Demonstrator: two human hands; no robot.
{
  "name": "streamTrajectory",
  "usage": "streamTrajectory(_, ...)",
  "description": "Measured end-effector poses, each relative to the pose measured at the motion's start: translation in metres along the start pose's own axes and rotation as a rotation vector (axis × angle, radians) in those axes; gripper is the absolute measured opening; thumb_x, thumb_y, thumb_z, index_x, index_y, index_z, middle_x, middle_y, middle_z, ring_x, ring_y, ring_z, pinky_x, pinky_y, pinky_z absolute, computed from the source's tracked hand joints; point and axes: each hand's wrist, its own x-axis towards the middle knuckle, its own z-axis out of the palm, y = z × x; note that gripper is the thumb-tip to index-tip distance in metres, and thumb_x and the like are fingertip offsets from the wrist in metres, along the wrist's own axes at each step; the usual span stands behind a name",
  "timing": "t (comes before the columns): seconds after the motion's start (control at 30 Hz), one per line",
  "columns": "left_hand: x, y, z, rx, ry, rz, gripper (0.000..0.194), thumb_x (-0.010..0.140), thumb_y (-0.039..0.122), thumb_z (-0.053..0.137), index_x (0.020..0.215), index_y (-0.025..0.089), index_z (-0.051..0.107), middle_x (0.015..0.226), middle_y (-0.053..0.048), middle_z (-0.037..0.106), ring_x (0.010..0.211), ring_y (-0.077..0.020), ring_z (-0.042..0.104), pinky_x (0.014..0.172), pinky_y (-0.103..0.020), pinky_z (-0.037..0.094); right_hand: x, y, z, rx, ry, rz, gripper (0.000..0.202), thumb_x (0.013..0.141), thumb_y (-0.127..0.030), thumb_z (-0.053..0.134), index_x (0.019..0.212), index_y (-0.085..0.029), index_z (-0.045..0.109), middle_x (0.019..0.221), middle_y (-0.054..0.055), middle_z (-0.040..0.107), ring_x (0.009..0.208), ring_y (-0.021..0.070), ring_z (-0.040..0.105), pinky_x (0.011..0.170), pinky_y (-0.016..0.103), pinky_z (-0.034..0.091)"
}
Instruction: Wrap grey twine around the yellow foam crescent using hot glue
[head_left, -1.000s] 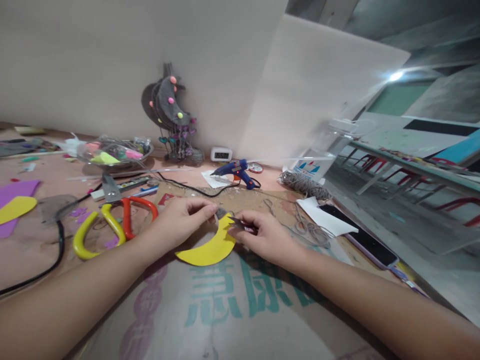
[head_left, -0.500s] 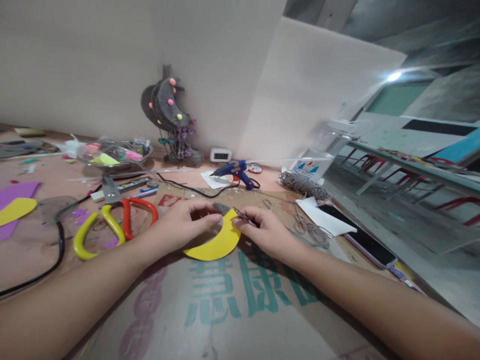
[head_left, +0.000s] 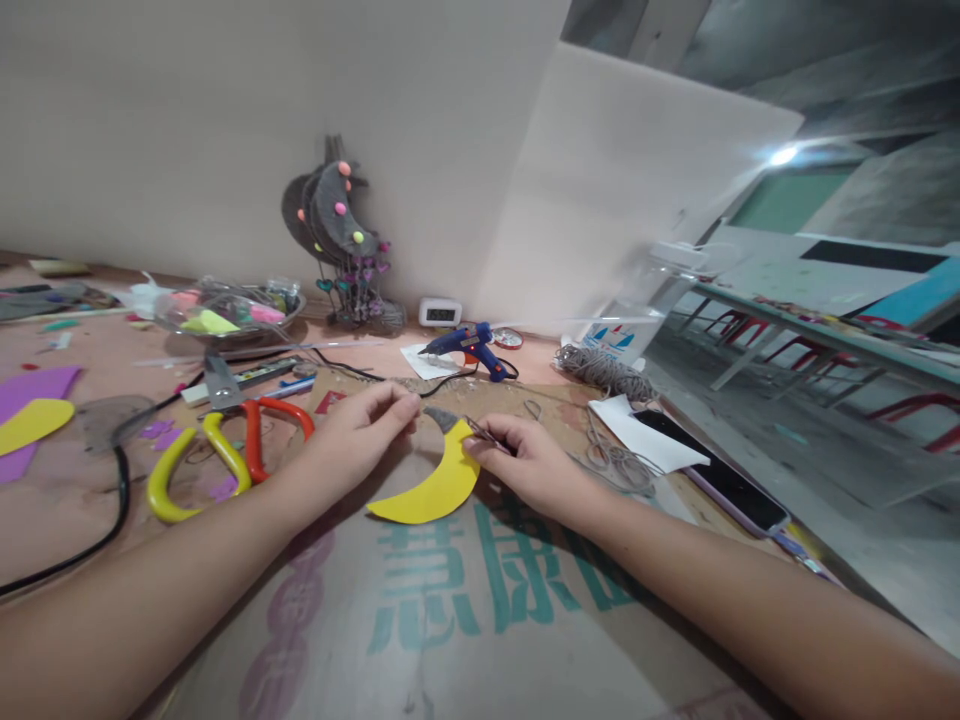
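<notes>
A yellow crescent cutout (head_left: 439,490), flat and thin like paper or foam sheet, lies over the printed cardboard. Grey material (head_left: 442,418) shows at its upper tip. My right hand (head_left: 517,455) pinches the crescent's upper right edge between thumb and fingers. A thin dark piece (head_left: 487,435) also sticks out from those fingers, too small to name. My left hand (head_left: 371,425) is just left of the crescent's tip, apart from it, with thumb and fingertips pressed together. Whether anything sits in that pinch is hidden.
A blue glue gun (head_left: 472,348) stands behind the hands. Yellow-handled scissors (head_left: 225,455) and an orange-handled pair (head_left: 255,435) lie by my left forearm. Grey cord (head_left: 607,372), a phone (head_left: 720,475) and white paper (head_left: 649,432) are at right. Decorated grey crescents (head_left: 334,215) stand against the wall.
My left hand has let go of the crescent's upper part and moved slightly up and left. The right hand keeps its pinch in nearly the same place.
</notes>
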Motion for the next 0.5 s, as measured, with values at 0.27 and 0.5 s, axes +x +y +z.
streamTrajectory(0.27,-0.005,0.017,0.000,0.213,-0.096,0.004,0.025,0.074,0.039,0.056,0.085,0.018,0.066,0.079,-0.003,0.067,0.077,-0.0190,0.059,0.070,-0.028,0.045,0.000,-0.004,-0.001,-0.099,-0.002,-0.073,0.019,0.081,-0.032,0.048,0.072,-0.016,0.054,0.057,-0.003,0.048,0.052,0.0088,0.043,0.047,0.020,0.031)
streamTrajectory(0.5,-0.005,0.017,0.000,0.228,-0.107,-0.017,0.027,0.077,0.037,0.052,0.089,0.018,0.066,0.082,-0.003,0.068,0.076,-0.0175,0.060,0.066,-0.025,0.044,0.000,-0.001,-0.001,-0.110,0.005,-0.088,0.020,0.083,-0.032,0.046,0.071,-0.016,0.052,0.058,-0.003,0.047,0.052,0.0089,0.043,0.048,0.020,0.031)
